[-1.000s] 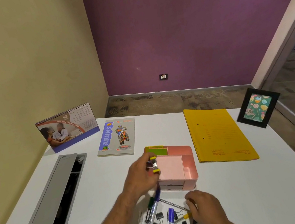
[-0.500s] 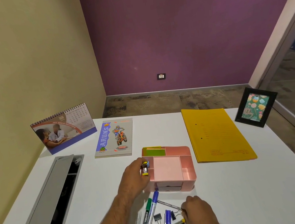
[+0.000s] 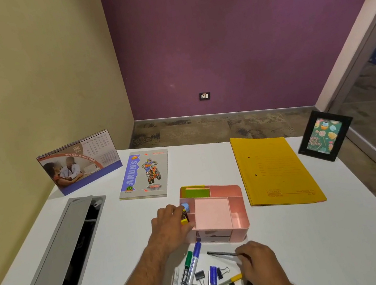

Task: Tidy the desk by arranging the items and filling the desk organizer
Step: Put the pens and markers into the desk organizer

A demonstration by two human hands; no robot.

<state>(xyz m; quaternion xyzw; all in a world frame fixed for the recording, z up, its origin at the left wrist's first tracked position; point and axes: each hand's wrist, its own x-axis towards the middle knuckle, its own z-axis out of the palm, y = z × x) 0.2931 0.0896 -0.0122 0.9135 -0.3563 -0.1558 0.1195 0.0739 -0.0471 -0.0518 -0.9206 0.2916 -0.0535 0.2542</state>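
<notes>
To finish this step well, the left hand (image 3: 171, 227) should let its small yellow clip (image 3: 184, 218) go only once it sits fully inside the narrow left slot of the pink organizer (image 3: 240, 218), which stands mid-desk. The clip is pinched at the fingertips, touching the organizer's left wall. Nearer, the right hand (image 3: 259, 263) curls around a thin pen (image 3: 221, 253) – markers (image 3: 191, 272) and clips lie just left of it.

White desk (image 3: 299, 248) — calendar (image 3: 78, 163), notebook (image 3: 144, 174), yellow folder (image 3: 273, 170), pink organizer (image 3: 240, 220), markers (image 3: 191, 271)
</notes>
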